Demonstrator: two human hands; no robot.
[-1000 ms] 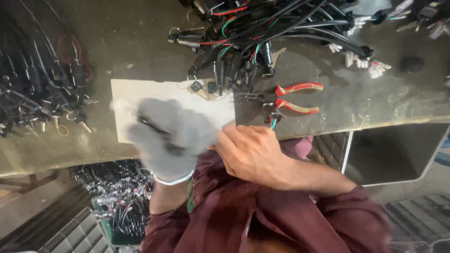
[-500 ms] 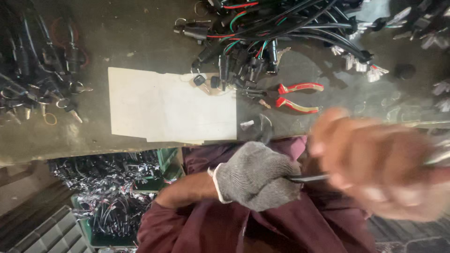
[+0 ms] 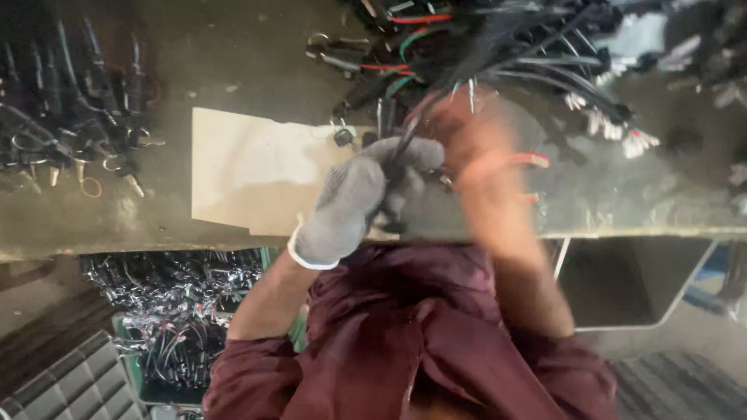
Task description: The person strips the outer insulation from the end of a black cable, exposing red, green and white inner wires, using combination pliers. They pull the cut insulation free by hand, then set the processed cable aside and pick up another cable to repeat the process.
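Note:
My left hand (image 3: 354, 202), in a grey knit glove, is closed around a black cable (image 3: 405, 144) over the near edge of the bench, beside a pale cardboard sheet (image 3: 249, 167). My bare right hand (image 3: 482, 163) is blurred with motion just right of it, raised toward the tangle of black cables (image 3: 506, 54); whether it holds anything cannot be told. Red-handled pliers (image 3: 533, 159) lie partly hidden behind the right hand.
A second heap of black connectors and cables (image 3: 62, 109) lies at the far left of the grey bench (image 3: 233, 70). A green crate of wire bundles (image 3: 179, 311) stands below the bench's near edge. White plugs (image 3: 634, 140) sit at the right.
Both hands have risen from my lap back over the bench edge. The gloved left hand now grips a black cable near the cardboard; the right hand swings up toward the cable pile.

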